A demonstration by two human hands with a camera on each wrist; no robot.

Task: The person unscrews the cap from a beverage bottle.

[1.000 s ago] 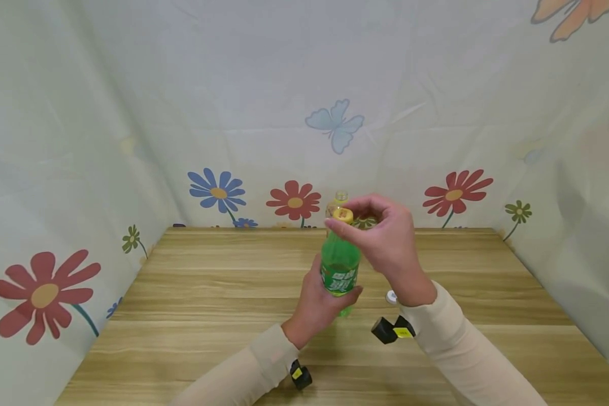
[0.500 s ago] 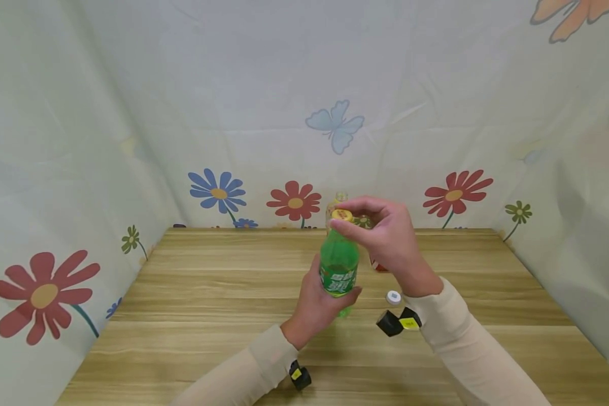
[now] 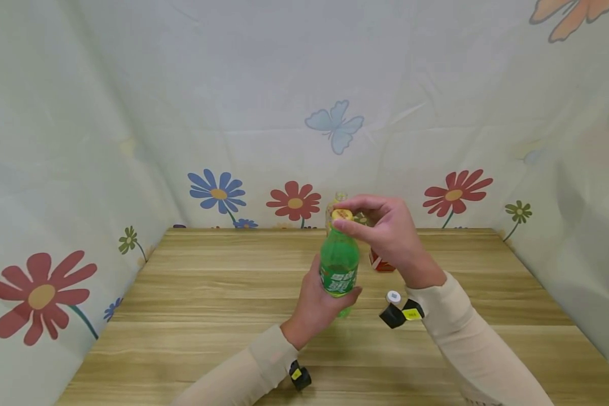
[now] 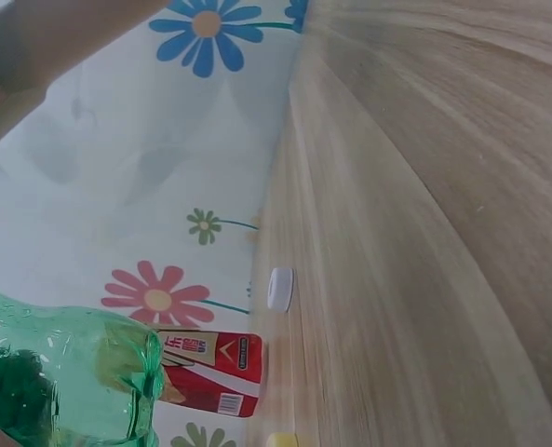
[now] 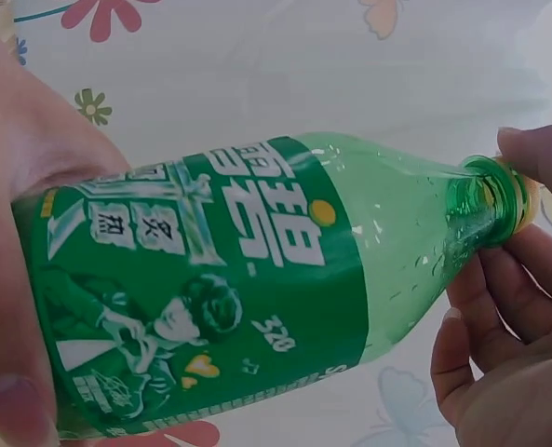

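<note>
A green plastic soda bottle (image 3: 339, 269) (image 5: 248, 279) (image 4: 61, 377) with a green label is held upright above the wooden table (image 3: 208, 293). My left hand (image 3: 318, 301) grips its lower body from behind and below. My right hand (image 3: 385, 234) pinches the yellow cap (image 3: 342, 215) at the bottle's mouth, thumb and fingers curled round it. In the right wrist view the fingers (image 5: 499, 307) wrap the neck end.
A small white cap (image 3: 393, 296) (image 4: 280, 288) lies on the table to the right of the bottle. A red carton (image 3: 380, 262) (image 4: 206, 371) stands behind it, and another bottle top (image 3: 340, 197) shows behind the cap. Flowered cloth walls enclose the table.
My right hand has turned a little on the yellow cap and its wrist has shifted right, uncovering the red carton. The left hand and the bottle have stayed in place.
</note>
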